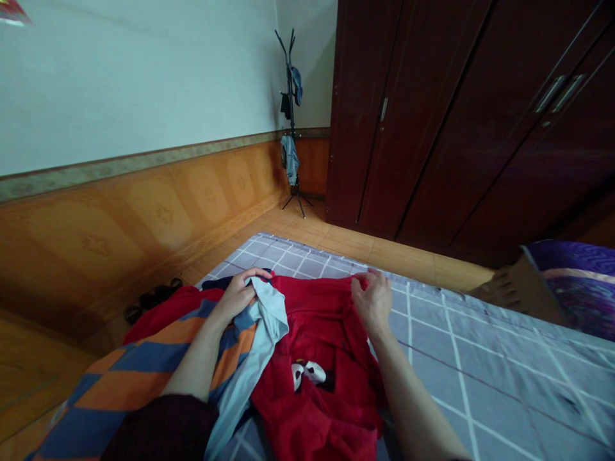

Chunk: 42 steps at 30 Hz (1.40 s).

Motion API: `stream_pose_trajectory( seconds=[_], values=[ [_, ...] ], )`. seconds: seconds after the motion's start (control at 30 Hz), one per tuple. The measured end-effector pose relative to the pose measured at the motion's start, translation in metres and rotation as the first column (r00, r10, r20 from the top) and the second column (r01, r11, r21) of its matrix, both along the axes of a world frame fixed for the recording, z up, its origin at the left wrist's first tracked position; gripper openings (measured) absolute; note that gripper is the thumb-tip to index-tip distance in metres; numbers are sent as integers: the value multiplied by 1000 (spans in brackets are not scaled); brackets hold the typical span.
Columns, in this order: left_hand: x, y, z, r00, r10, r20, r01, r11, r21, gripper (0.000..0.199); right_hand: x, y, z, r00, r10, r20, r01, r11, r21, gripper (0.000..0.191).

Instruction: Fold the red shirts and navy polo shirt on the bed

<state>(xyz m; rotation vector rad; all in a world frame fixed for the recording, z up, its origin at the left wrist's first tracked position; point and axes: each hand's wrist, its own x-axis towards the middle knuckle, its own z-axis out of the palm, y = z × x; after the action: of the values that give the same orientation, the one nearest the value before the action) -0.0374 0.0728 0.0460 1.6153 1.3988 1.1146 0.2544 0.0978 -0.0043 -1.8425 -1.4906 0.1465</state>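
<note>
A red garment (pixel 317 298) with a black-and-white print (pixel 307 372) is spread over the grey checked bed sheet (pixel 432 358), its lower part bunched toward me. My left hand (pixel 243 291) has its fingers closed at the garment's far left corner. Beside and partly under that hand lies a pale blue cloth (pixel 266 314), which meets an orange-and-blue checked cloth (pixel 158 358). At the far right corner, my right hand (pixel 373 298) pinches the red edge. Between the two hands this edge runs nearly straight.
More red cloth (pixel 168 314) and dark cloth (pixel 216 282) lie at the left. Dark shoes (pixel 154 298) are on the floor by the wall. A coat rack (pixel 291 121) stands in the corner, near a dark red wardrobe (pixel 432 115). A cardboard box (pixel 538 288) and purple bedding (pixel 581 282) are at right.
</note>
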Motion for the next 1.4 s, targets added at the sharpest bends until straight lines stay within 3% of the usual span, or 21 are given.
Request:
stream_pose_trajectory(
  seconds=[0.13, 0.23, 0.3, 0.33, 0.37, 0.4, 0.43, 0.47, 0.5, 0.63, 0.8, 0.93, 1.1, 1.23, 1.4],
  values=[
    [4, -1, -1, 998, -17, -53, 15, 999, -34, 24, 3, -3, -2, 996, -22, -85, 21, 1000, -11, 33],
    [5, -1, -2, 999, -15, -52, 13, 999, -34, 22, -1, -6, 9, 978, 101, -183, -103, 995, -3, 31],
    [4, -1, -2, 999, -10, -42, 8, 999, -54, 23, -11, -11, 24, 938, 251, -237, -249, 968, 39, 32],
    [4, -1, -2, 999, -9, -37, 7, 998, -66, 24, -16, -15, 32, 875, 385, -291, -392, 919, 39, 32],
    [3, -1, -1, 999, -11, -33, 9, 997, -75, 24, -21, -19, 39, 760, 530, -377, -563, 826, 27, 32],
    [3, -1, -1, 999, -12, -32, 10, 997, -79, 24, -26, -22, 45, 599, 635, -488, -720, 694, 19, 34],
    [2, -2, 0, 999, -15, -32, 12, 997, -81, 23, -29, -26, 48, 439, 668, -601, -825, 564, 24, 36],
    [2, -2, 0, 999, -18, -31, 16, 996, -82, 23, -31, -28, 50, 323, 645, -692, -878, 477, 35, 38],
    [2, -2, 1, 999, -20, -31, 17, 996, -85, 23, -31, -29, 49, 274, 599, -752, -892, 452, 34, 40],
    [3, -3, 3, 999, -23, -41, 20, 998, -63, 22, -32, -24, 34, 388, 497, -777, -820, 571, -44, 40],
    [3, -2, 2, 998, -31, -46, 28, 998, -57, 22, -46, -24, 22, 452, 509, -732, -811, 576, -100, 39],
    [3, -5, 3, 985, -144, -92, 137, 987, -81, 23, -66, -29, 10, 507, 504, -699, -782, 610, -128, 34],
    [8, -13, 9, 959, -256, -120, 236, 959, -156, 28, -79, -29, -6, 515, 466, -720, -746, 657, -108, 17],
    [11, -16, 13, 914, -365, -176, 330, 923, -199, 40, -80, -27, -7, 516, 384, -765, -686, 720, -102, 18],
    [14, -17, 15, 886, -413, -210, 374, 905, -201, 44, -85, -31, -7, 478, 342, -809, -669, 738, -83, 13]
  ],
)
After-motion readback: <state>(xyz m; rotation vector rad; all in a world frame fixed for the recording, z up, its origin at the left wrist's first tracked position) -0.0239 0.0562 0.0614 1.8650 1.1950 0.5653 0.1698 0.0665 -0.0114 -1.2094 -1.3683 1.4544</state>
